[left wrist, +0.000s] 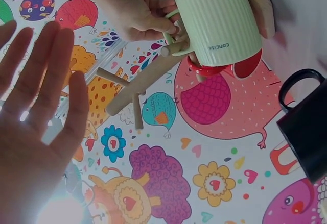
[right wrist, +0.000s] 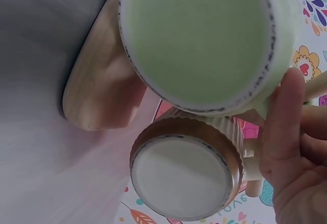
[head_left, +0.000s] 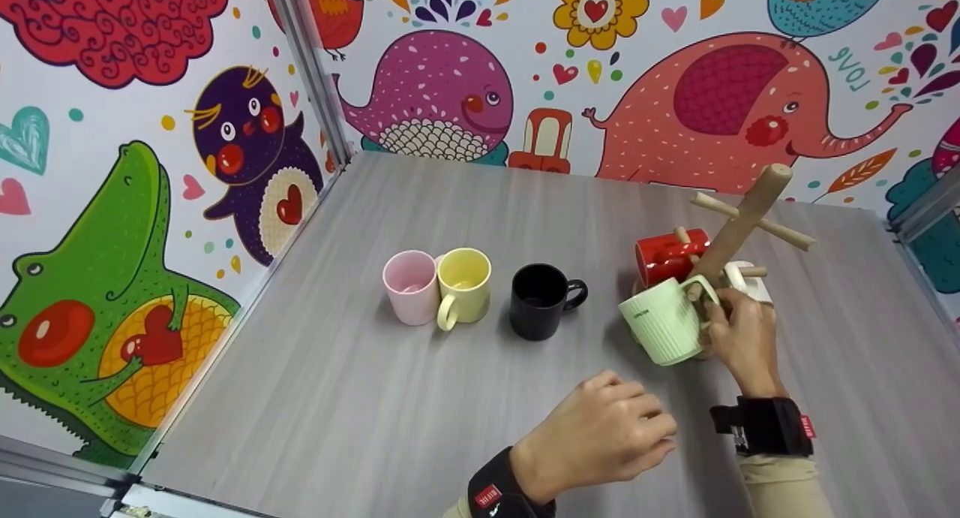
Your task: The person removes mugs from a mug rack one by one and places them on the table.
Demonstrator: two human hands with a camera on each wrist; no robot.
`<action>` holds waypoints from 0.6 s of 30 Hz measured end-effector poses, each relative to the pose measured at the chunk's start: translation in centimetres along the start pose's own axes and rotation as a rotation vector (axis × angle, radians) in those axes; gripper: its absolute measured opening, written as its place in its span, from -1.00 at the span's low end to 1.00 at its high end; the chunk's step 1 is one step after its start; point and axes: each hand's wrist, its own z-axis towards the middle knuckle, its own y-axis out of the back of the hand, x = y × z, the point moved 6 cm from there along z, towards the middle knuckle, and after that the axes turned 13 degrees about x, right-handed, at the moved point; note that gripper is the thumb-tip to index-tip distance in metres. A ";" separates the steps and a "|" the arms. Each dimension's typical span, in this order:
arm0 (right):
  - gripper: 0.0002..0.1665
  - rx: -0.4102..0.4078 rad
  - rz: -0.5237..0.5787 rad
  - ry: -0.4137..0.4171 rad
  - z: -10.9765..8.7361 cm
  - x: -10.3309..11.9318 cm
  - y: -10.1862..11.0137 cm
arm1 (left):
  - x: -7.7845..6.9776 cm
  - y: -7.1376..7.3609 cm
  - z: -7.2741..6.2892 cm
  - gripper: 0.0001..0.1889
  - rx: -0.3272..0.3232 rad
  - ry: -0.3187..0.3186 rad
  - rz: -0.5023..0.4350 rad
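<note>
My right hand [head_left: 746, 345] pinches the handle of a ribbed light green mug [head_left: 660, 323], which tilts against the front of a wooden mug tree [head_left: 739, 229]. A peg end [left wrist: 173, 48] shows at the handle's loop in the left wrist view; how far it passes through, I cannot tell. Behind the green mug, a red mug [head_left: 660, 257] hangs on the tree. A white mug [head_left: 752, 284], partly hidden by my right hand, hangs at the tree's right side. My left hand [head_left: 600, 432] hovers over the table's near part, fingers relaxed and holding nothing.
Left of the tree, a black mug [head_left: 538, 302] stands upright with its handle to the right. Farther left, a yellow mug [head_left: 465, 285] and a pink mug [head_left: 411, 289] stand side by side. Printed panels [head_left: 442, 90] border the grey table [head_left: 315, 398] at the back and left.
</note>
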 end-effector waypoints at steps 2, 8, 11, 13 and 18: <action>-0.85 -0.007 0.005 0.000 -0.1 0.0 -0.1 | 0.1 0.0 0.0 -0.85 -0.001 0.002 -0.007; -0.84 0.004 0.057 -0.015 -0.5 0.0 -0.3 | 0.4 -0.1 0.0 -0.86 0.007 0.011 -0.028; -0.85 0.037 0.136 -0.046 -0.6 -0.2 -0.6 | 0.6 -0.1 0.0 -0.85 0.020 0.014 -0.037; -0.87 0.052 0.178 -0.067 -0.8 -0.2 -0.7 | 0.8 -0.2 0.0 -0.86 0.027 0.020 -0.040; -0.90 0.072 0.272 -0.091 -1.0 -0.1 -1.0 | 1.4 -0.2 0.0 -0.87 0.016 0.046 -0.032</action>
